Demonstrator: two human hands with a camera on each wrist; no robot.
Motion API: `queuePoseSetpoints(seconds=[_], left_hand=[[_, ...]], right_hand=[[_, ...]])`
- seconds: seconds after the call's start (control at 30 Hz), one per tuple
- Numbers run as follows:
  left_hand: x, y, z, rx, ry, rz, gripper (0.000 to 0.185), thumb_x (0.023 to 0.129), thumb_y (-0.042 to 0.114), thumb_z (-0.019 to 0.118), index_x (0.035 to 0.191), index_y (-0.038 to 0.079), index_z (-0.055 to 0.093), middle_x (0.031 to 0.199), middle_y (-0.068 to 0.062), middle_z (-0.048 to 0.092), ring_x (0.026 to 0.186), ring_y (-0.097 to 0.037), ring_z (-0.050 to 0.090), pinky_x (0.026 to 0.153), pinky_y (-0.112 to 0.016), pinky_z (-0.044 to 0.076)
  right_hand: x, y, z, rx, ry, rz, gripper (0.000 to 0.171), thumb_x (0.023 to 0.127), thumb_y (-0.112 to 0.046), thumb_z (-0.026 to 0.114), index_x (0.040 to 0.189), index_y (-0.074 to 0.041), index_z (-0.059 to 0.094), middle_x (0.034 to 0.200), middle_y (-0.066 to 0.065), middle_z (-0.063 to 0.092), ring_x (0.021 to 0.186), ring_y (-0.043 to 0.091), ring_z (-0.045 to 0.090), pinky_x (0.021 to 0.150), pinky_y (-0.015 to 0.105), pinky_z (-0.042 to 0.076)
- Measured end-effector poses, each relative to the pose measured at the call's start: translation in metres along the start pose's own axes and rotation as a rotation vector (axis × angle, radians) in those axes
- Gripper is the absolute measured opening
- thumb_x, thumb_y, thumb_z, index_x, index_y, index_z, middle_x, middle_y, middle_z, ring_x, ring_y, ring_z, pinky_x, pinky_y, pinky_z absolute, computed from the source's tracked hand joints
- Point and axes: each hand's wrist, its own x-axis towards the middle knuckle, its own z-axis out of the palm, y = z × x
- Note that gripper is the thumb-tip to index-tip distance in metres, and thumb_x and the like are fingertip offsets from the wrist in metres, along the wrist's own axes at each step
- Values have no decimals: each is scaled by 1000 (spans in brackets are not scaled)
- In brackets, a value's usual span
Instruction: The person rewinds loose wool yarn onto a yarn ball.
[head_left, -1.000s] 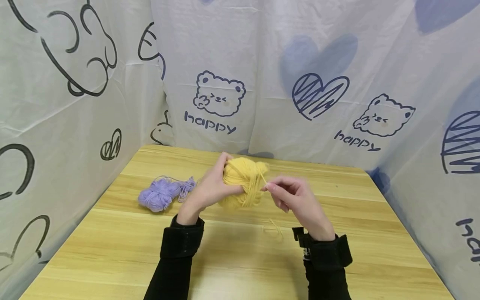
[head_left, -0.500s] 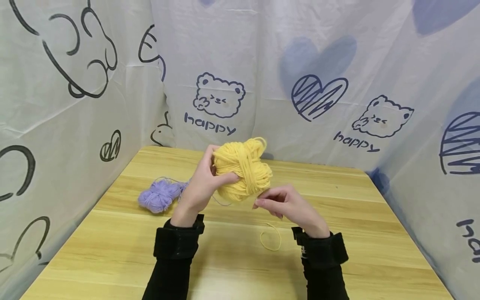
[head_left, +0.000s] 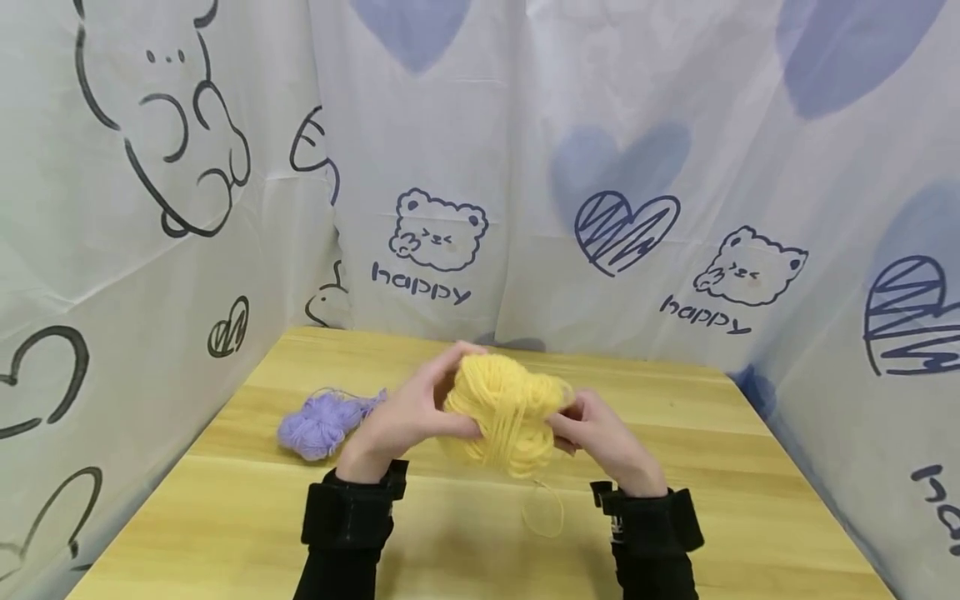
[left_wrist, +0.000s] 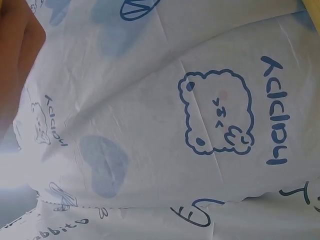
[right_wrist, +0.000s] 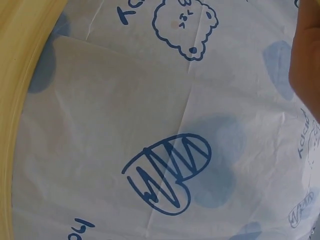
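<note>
A big yellow yarn ball is held just above the wooden table in the head view. My left hand grips its left side, thumb on the front and fingers curled over the back. My right hand holds its right side, fingers curled against the wool. A loose yellow strand hangs from the ball and loops on the table. The wrist views show only the printed cloth wall and a sliver of each hand at the frame edge.
A smaller purple yarn bundle lies on the table to the left of my left hand. White cloth walls printed with bears and hearts close in the table on the left, back and right.
The yellow ball was lifted, then came back down toward the table. My right hand moved from pinching the strand below the ball to holding the ball's right side. The camera tilted up a little.
</note>
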Motion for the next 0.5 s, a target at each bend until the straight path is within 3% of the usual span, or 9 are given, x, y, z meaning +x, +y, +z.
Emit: queuePoseSetpoints(seconds=[0.1, 0.2, 0.33, 0.5], left_hand=[[-2, -7, 2, 77, -53, -14, 66, 70, -7, 69, 129, 9, 46, 114, -11, 57, 97, -23, 60, 82, -39, 57], [-2, -10, 3, 251, -38, -24, 63, 68, -3, 69, 125, 13, 51, 111, -9, 58, 93, -22, 58, 79, -35, 56], [0, -11, 3, 447, 19, -33, 61, 65, -1, 69, 122, 16, 55, 108, -7, 60, 86, -19, 56, 73, -30, 53], [6, -12, 5, 535, 166, -82, 57, 65, -1, 70, 118, 14, 54, 104, -7, 58, 84, -17, 54, 70, -29, 51]], right_hand=[[-1, 2, 2, 29, 104, 60, 18, 97, -25, 56, 89, -10, 61, 69, -4, 46, 56, 6, 39, 49, 20, 34], [-1, 2, 4, 79, 196, 34, 16, 97, -27, 56, 89, -13, 61, 71, -6, 47, 57, 6, 39, 48, 21, 32], [-1, -2, 4, 161, 240, -96, 14, 99, -17, 52, 98, -10, 63, 64, -5, 41, 52, 11, 32, 46, 29, 25], [-4, -11, 7, 152, 233, -180, 17, 98, -10, 52, 105, -4, 66, 62, -5, 44, 51, 15, 32, 45, 31, 26]])
